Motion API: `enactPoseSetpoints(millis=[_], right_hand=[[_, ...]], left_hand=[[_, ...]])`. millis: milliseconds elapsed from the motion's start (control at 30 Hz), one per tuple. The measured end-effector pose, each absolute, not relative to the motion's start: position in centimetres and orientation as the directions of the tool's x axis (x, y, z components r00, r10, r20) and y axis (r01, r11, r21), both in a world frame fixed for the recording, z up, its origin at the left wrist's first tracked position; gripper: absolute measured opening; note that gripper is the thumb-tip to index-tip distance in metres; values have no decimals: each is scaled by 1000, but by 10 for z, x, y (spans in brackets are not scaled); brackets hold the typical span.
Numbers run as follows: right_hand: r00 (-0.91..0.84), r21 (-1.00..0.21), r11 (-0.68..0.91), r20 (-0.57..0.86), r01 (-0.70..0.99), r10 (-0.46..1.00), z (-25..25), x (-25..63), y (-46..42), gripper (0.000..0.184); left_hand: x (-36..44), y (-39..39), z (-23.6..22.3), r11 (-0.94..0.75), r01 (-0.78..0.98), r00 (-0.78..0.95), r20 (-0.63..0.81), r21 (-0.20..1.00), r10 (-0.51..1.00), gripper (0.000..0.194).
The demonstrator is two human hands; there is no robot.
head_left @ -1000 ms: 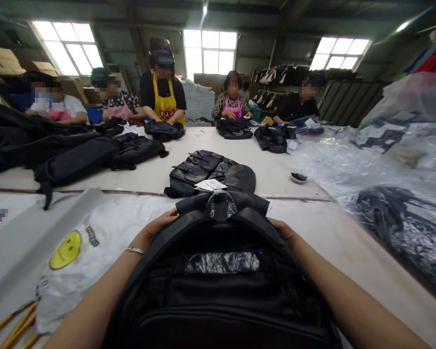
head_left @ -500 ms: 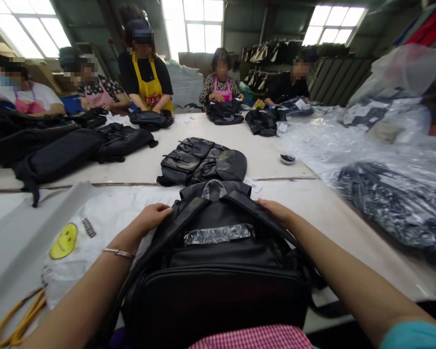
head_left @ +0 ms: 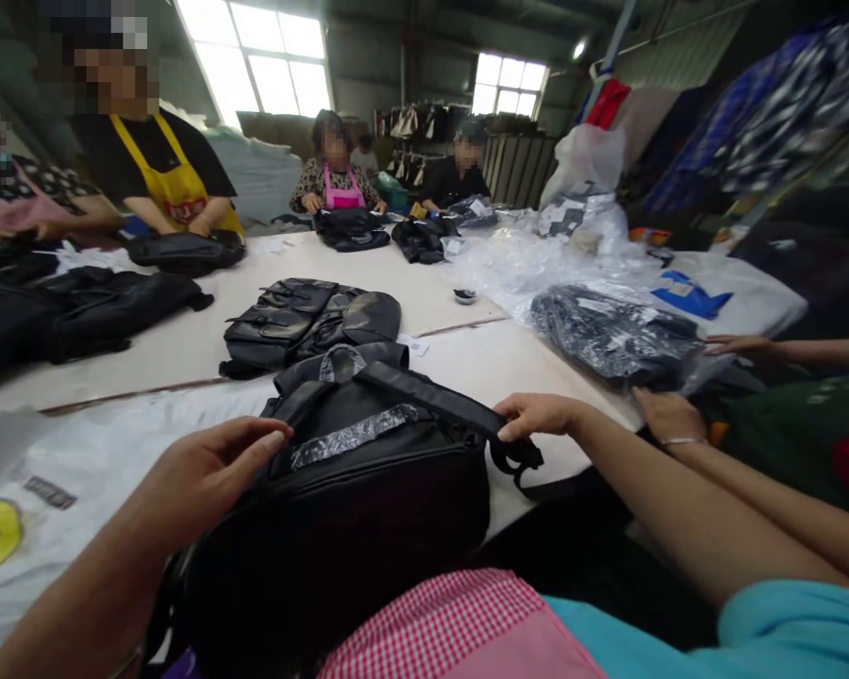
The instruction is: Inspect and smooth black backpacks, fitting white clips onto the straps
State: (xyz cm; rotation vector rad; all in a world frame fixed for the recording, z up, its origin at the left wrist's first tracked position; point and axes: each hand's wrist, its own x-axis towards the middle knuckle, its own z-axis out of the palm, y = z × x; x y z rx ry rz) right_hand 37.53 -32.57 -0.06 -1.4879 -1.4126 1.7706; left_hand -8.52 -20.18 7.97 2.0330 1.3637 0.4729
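Black and smooth, the backpack (head_left: pixel 368 490) lies between your hands, base toward you and straps uppermost, a pose that seems to put both sides within easy reach. Your left hand (head_left: pixel 191 471) is at its near-left edge, thumb and fingertips close together; I cannot tell whether they grip anything or merely rest there. Your right hand (head_left: pixel 548 415) pinches a shoulder strap (head_left: pixel 431 396) between thumb and fingers, holding it out sideways, probably to keep it straight. Between your hands, a crinkled clear wrap (head_left: pixel 357 436) crosses the back panel, likely as protection (the handle (head_left: pixel 341 363) just beyond wears similar stuff). To the right of your right hand, a co-worker's hand (head_left: pixel 672 415) is beside a plastic-wrapped bundle (head_left: pixel 608 330). Past your hands, another backpack (head_left: pixel 304 325) lies on the tabletop (head_left: pixel 424 294), perhaps parked there to leave you working room.
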Motion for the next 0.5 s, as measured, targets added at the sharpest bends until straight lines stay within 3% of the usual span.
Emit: enactPoseSetpoints(millis=[100,267,400,500], right_hand=[[-259,-924,-360,-382,129,887,20,367,-331,29],[-209,-974,-80,-35,-213,977,81,323,-315,39],[-183,-966,81,129,-245,975,115,272,-281,43],[-90,-945,233,258,-228,962,127,241,-254,37]], left_hand=[[-52,-227,86,-307,574,521,-49,759,852,54],[-2,-254,101,-302,358,661,-11,883,751,53],[35,-261,109,-262,67,721,135,963,680,61],[52,-257,114,-196,-17,705,150,980,693,61]])
